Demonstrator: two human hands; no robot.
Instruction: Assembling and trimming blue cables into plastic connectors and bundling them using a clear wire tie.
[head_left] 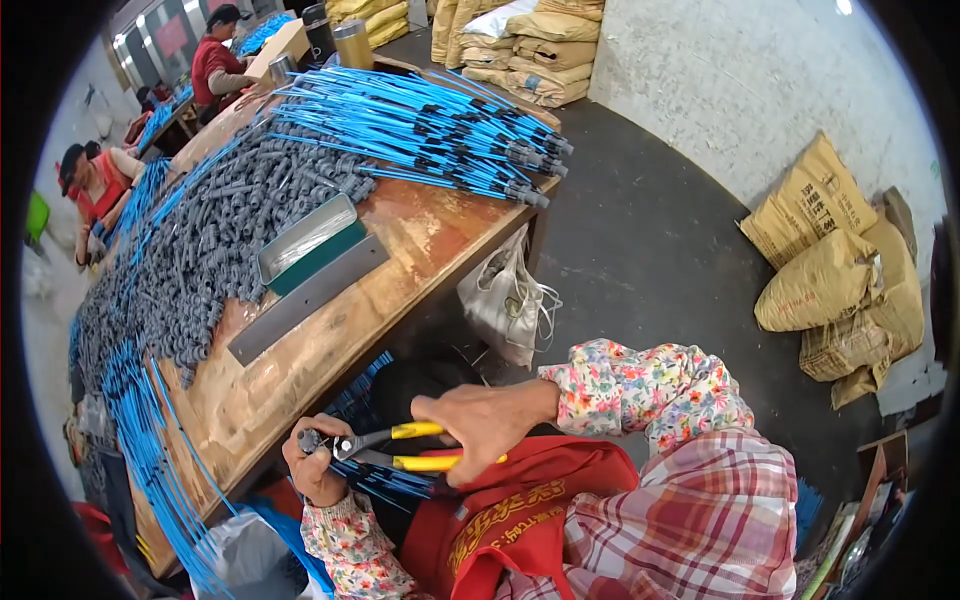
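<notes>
My right hand grips yellow-handled pliers, their handles apart. The plier jaws are at my left hand, whose fingers are closed around a small grey plastic fitting. Whether the jaws touch the fitting I cannot tell. Below the pliers, several blue rods lie near my lap, partly hidden by my hands and the red apron. On the wooden table in front is a large heap of grey fittings.
A green tray of thin pieces and a dark flat bar lie near the table edge. Bundled blue rods sit at the far end. A plastic bag hangs beside the table. Sacks lean right. Two people work at left.
</notes>
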